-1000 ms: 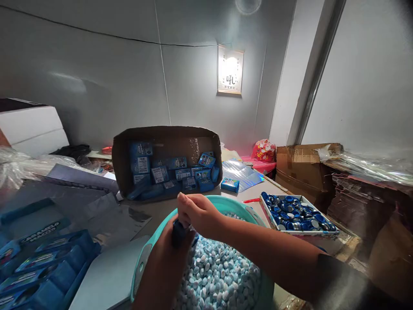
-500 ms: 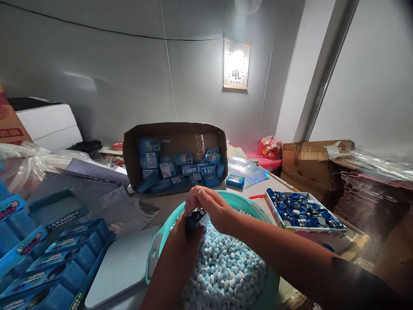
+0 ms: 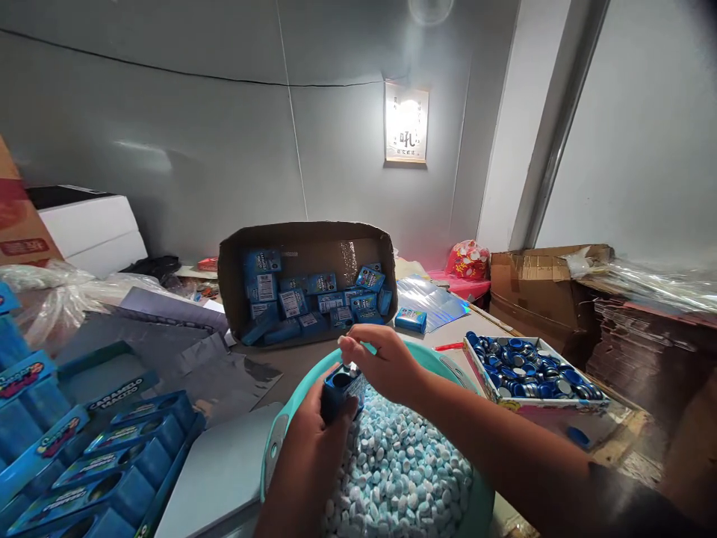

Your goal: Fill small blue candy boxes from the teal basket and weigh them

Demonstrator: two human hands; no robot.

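My left hand (image 3: 314, 426) is wrapped round a small blue candy box (image 3: 340, 388), held above the near left part of a turquoise basin (image 3: 294, 392). A dark round opening shows in the box's top. Just above that opening is my right hand (image 3: 384, 362), its thumb and fingers pinched together. Whatever lies between those fingertips, if anything, is too small to make out. Beneath both hands the basin is filled with white and pale blue candy tablets (image 3: 403, 463).
A cardboard carton (image 3: 308, 232) lies behind the basin with several blue boxes inside. To the right stands a tray of blue lids (image 3: 526, 370). A loose blue box (image 3: 411, 320) and red pen (image 3: 449, 347) lie between. Display trays of blue boxes (image 3: 112, 463) fill the left.
My right hand has moved slightly off the box top, baring its round opening. My left hand keeps hold of the box. The whole view has shifted a little.
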